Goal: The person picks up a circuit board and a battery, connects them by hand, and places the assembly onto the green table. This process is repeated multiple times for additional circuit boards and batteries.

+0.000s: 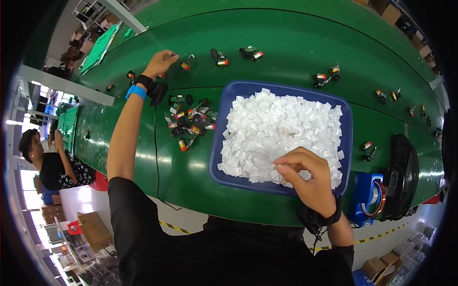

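My left hand (162, 63) is stretched out over the far left of the green bench, its fingers curled together; whatever sits in them is too small to make out. Just right of its fingertips lies a small circuit board (190, 57) with a red-and-gold battery cell (185, 66). My right hand (307, 174) hovers over the near right part of a blue tray (348, 138), thumb and forefinger pinched. Anything between them blends into the small white square pieces (267, 128) heaped in the tray. A pile of battery-and-board assemblies (193, 119) lies left of the tray.
More assemblies (222, 59) lie spaced along the far side of the green bench (296, 38). At the right stand a blue tape dispenser (365, 195) and a black bag-like object (401, 176). A thin cable (156, 157) hangs from my left wrist. Another person (52, 159) sits far left.
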The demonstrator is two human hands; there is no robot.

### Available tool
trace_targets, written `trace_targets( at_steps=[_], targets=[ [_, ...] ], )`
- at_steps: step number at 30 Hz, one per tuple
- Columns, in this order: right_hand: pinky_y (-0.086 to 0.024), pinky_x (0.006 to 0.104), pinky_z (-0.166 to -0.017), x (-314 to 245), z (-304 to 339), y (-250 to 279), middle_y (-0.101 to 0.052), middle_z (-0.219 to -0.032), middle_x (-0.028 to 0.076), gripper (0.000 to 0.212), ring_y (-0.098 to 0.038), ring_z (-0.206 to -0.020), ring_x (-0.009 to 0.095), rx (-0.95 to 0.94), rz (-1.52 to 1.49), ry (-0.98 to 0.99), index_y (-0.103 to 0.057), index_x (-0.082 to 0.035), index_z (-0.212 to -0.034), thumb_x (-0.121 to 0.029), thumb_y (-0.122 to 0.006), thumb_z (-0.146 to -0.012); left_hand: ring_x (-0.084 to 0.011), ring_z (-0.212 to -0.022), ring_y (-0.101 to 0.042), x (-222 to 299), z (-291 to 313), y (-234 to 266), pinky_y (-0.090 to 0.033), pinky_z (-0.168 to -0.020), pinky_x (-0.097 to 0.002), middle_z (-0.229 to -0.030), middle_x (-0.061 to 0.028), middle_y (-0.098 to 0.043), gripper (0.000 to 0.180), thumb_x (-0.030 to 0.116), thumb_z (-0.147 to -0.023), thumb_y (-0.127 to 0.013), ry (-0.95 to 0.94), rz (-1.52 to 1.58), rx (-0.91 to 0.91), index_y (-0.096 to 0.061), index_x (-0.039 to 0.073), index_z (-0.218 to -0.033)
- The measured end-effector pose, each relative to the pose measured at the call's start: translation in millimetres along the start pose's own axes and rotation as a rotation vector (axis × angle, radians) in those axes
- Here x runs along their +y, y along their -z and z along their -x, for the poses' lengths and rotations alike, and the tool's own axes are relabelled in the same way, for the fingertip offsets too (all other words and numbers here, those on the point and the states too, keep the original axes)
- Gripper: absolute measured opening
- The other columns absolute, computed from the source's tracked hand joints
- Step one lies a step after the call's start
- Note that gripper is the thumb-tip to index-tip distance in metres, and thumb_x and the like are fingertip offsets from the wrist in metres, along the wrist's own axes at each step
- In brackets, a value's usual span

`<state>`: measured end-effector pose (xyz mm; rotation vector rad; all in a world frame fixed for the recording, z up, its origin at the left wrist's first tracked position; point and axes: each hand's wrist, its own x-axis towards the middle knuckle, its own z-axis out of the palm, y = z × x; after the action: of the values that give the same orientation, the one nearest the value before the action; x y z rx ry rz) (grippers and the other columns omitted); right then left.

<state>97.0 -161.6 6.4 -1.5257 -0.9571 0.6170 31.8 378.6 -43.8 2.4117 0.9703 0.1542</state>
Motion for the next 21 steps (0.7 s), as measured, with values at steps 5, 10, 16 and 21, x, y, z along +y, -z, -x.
trace_targets(
  at_steps=[5,10,16,21],
  targets=[
    [-0.051,0.0229,-0.062,0,-2,5,-0.068,-0.091,0.009,0.016,-0.065,-0.076,0.014,0.046,0.050,0.065,-0.070,-0.001,-0.100,-0.001,-0.072,-0.084,-0.0102,-0.087,-0.061,110,88,17,-0.051,-0.076,-0.0270,-0.101,-0.0053,-0.067,0.028,0.027,-0.099,-0.059,-0.179,0.458,-0.239,-0.058,0.003,-0.113],
    [-0.053,0.0243,-0.064,-9,-8,-7,-0.067,-0.095,0.010,0.020,-0.065,-0.081,0.016,0.313,-0.089,0.056,-0.069,-0.001,-0.101,-0.001,-0.075,-0.082,-0.0122,-0.071,-0.063,206,205,-18,-0.055,-0.064,-0.0254,-0.093,-0.0063,-0.063,0.023,0.018,-0.099,-0.056,-0.086,0.923,-0.594,-0.058,-0.001,-0.111],
    [-0.053,0.0241,-0.065,9,-2,4,-0.066,-0.103,0.012,0.020,-0.065,-0.083,0.017,0.162,-0.139,0.146,-0.067,0.001,-0.100,0.001,-0.075,-0.081,-0.0136,-0.070,-0.065,231,275,-76,-0.058,-0.064,-0.0287,-0.093,-0.0094,-0.064,0.022,0.014,-0.100,-0.055,-0.083,1.142,-0.664,-0.058,-0.004,-0.112],
    [-0.054,0.0243,-0.064,14,2,14,-0.066,-0.105,0.014,0.020,-0.067,-0.087,0.019,0.083,-0.239,0.172,-0.067,0.002,-0.101,0.001,-0.074,-0.082,-0.0127,-0.073,-0.065,232,277,-84,-0.060,-0.063,-0.0294,-0.095,-0.0097,-0.064,0.021,0.012,-0.100,-0.054,-0.019,1.282,-0.708,-0.057,-0.005,-0.113]
  ],
)
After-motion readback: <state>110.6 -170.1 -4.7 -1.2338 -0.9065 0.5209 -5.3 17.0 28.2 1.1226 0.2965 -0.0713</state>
